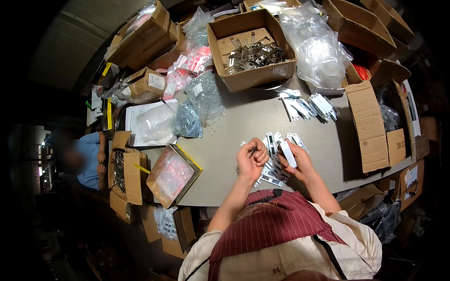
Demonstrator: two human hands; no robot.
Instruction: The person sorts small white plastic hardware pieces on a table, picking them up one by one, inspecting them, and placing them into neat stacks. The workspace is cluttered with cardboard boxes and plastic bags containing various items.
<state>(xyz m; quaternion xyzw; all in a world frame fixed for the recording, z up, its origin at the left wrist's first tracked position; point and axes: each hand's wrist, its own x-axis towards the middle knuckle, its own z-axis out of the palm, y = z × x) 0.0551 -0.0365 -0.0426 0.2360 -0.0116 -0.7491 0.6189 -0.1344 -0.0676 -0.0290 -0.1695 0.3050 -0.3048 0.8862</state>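
Observation:
My right hand (302, 163) is closed around a white oblong piece (288, 154), its flat face turned up. Beside it, my left hand (251, 161) is curled with a thin dark metal piece (253, 151) between the fingers; its exact kind is too small to make out. Under and between both hands lies a loose pile of white-and-black slim parts (271, 178), partly hidden by my fingers. Farther off to the right, more parts of that sort rest in stacked bundles (323, 107) on the grey table (225, 159).
A cardboard box of metal clips (251, 77) stands at the far middle. Bags of small screws (206, 96) lie left of it. An open carton (370, 126) stands at the right edge. A tray of plastic bags (174, 175) sits at left; a person in blue (91, 159) is beyond.

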